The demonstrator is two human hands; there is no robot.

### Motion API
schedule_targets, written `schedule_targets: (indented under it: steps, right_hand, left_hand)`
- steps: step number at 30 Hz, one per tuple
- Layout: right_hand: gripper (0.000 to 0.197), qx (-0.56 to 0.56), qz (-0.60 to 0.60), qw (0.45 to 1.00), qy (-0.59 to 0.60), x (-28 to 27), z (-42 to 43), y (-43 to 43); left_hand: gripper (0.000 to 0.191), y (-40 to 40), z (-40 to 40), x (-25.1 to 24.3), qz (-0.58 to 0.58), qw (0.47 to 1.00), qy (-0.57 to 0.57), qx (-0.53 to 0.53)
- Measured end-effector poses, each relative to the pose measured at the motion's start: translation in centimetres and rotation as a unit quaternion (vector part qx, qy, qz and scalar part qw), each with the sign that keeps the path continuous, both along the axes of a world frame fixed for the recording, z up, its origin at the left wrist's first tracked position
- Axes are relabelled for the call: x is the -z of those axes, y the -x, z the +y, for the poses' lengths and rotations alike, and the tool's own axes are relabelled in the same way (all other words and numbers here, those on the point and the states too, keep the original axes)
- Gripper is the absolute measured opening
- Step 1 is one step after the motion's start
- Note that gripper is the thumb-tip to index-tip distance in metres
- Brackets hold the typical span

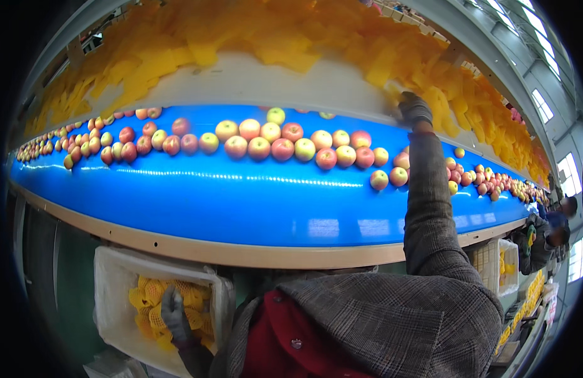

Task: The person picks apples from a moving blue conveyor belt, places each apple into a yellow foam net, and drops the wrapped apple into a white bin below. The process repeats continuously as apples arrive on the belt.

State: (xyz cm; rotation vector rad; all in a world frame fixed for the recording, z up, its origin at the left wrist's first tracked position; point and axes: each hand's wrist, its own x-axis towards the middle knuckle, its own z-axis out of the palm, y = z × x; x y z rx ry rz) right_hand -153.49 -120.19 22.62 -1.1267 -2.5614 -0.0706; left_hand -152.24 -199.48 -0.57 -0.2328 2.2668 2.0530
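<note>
Stretched forward across a blue conveyor belt point(201, 198), my gloved right hand point(415, 111) is at the edge of a pale shelf heaped with yellow foam net sleeves point(433, 90); blur hides whether its fingers hold one. My gloved left hand point(174, 309) is over a white plastic-lined crate point(112, 302), touching or just above yellow net-wrapped fruit point(155, 315); whether it grips any cannot be told. Red and yellow apples point(282, 149) lie in a long band on the belt, between its far side and its middle.
The belt's beige rim point(272, 256) runs between me and the apples. Another crate point(508, 269) with yellow-wrapped items stands at the right. Beyond it, co-workers point(539, 241) are at the same belt. A metal frame point(499, 52) rises behind the sleeve shelf.
</note>
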Motion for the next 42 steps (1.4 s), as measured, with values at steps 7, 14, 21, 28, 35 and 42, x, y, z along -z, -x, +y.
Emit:
schedule_targets:
  steps: [7, 14, 21, 28, 35, 42]
  right_hand:
    - [0.042, -0.398, 0.232, 0.763, 0.453, 4.5, -23.8, -3.6]
    - [0.051, -0.49, 0.074, 0.571, 0.654, 11.2, -37.5, -2.8]
    - [0.054, -0.304, 0.136, 0.333, 0.882, 12.1, -37.2, -3.7]
    - [0.064, -0.456, 0.174, 0.593, 0.641, 13.8, -40.9, -2.8]
    - [0.063, -0.393, 0.108, 0.65, 0.642, 14.6, -41.4, -2.8]
    - [0.069, -0.37, 0.085, 0.584, 0.718, 15.3, -41.5, -1.9]
  left_hand:
    - [0.046, 4.1, 13.3, -7.2, 0.149, 0.977, -0.001, 0.154]
    - [0.051, 5.5, 19.4, -8.1, 0.206, 0.936, 0.159, 0.237]
    - [0.044, 5.5, 18.7, -5.8, 0.12, 0.936, -0.121, 0.309]
    - [0.026, 5.6, 19.3, -3.0, 0.137, 0.955, -0.036, 0.26]
    - [0.024, 6.5, 19.0, 1.7, 0.194, 0.917, 0.091, 0.337]
    - [0.03, 6.7, 18.5, -2.1, 0.317, 0.88, 0.171, 0.308]
